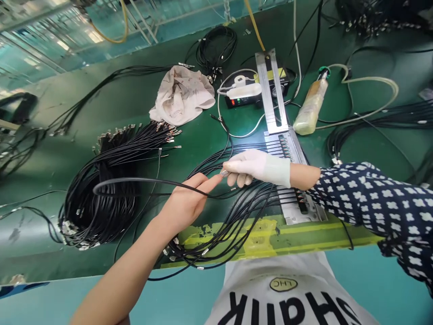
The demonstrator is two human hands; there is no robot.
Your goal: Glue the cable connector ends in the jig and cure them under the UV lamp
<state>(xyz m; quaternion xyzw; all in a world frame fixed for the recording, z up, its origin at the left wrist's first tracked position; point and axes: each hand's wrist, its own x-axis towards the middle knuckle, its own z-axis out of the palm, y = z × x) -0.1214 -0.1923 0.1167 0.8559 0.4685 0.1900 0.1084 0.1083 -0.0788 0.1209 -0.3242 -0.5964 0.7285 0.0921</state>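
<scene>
My bare left hand is closed in a pinch on a black cable near its small metal connector. The cable loops out to the left and back. In a white glove, my right hand grips the same connector from the other side, thumb and forefinger pressed together. Under and beside the right hand lies a metal fixture, with several black cables laid side by side into its slots. My right hand hides part of these cables.
A thick bundle of black cables lies left, a crumpled pale cloth behind it. Farther back are a black box with lit digits, a slotted metal bar and a taped bottle. More cables lie right.
</scene>
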